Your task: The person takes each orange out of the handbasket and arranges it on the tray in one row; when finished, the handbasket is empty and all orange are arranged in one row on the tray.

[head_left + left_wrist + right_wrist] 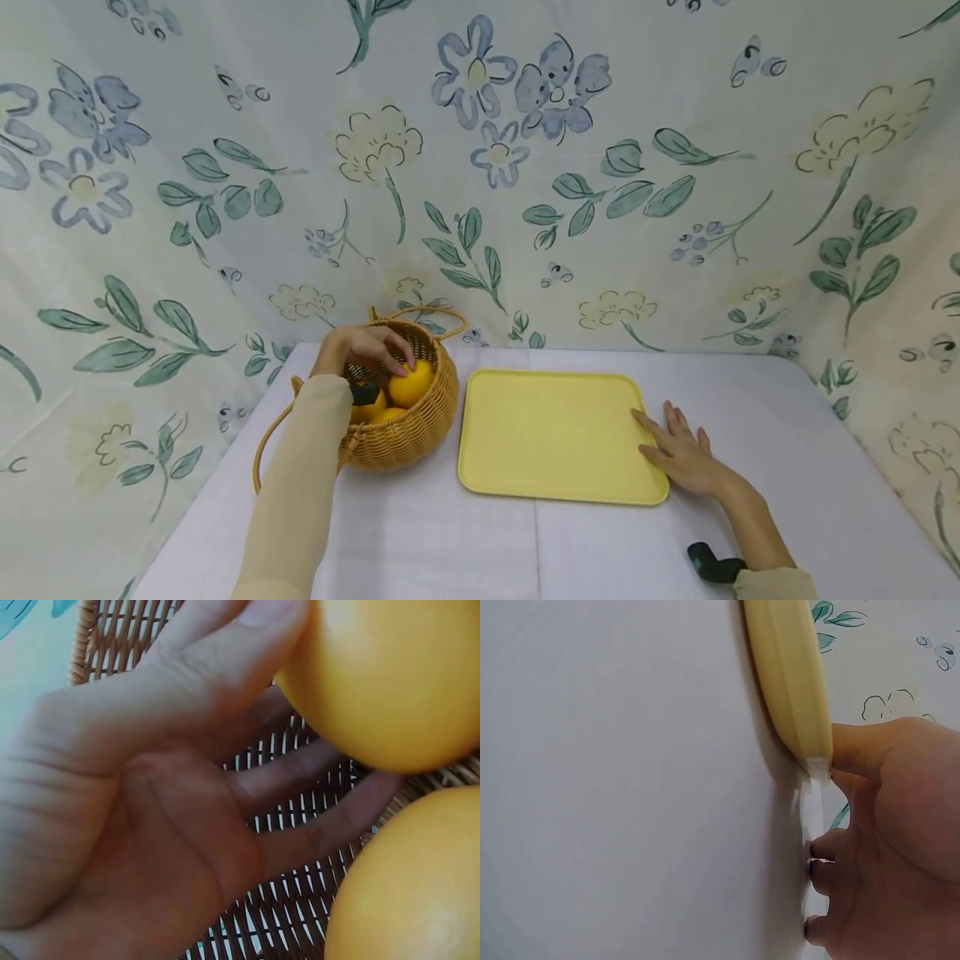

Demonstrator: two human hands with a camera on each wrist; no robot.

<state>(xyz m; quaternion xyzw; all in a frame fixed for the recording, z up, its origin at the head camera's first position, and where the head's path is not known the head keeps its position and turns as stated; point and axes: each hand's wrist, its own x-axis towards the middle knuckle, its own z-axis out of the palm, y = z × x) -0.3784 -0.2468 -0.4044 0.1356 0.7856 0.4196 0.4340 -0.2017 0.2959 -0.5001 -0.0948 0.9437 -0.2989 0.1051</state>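
Far left: loop handle [258, 458] of brown wicker basket [408, 446], poking out past cream left sleeve [296, 483]. Next, left hand [363, 348] inside basket, in over the left side. Fingers and thumb curled round 1 orange [412, 385]; in left wrist view, thumb on near side, other fingers behind and under. Orange in basket, toward right part of opening, with 2 more oranges [369, 410] visible lower down, partly hidden. Black device [365, 393] at left wrist, above those 2. Second handle, numbered 2 here [461, 320], at back of basket. Just right of basket, slight gap between: yellow rectangular tray [551, 433], flat on white-clothed counter [435, 542]. At tray's right edge: right hand [690, 458], palm down, fingers straight and apart, thumb and index finger touching rim, other fingertips on cloth. Nearer the front, another black device [712, 567] by right wrist, then cream right cuff [776, 583]. Behind it all: pale curtain [480, 225] with blue flowers, yellow blooms, green leaves.
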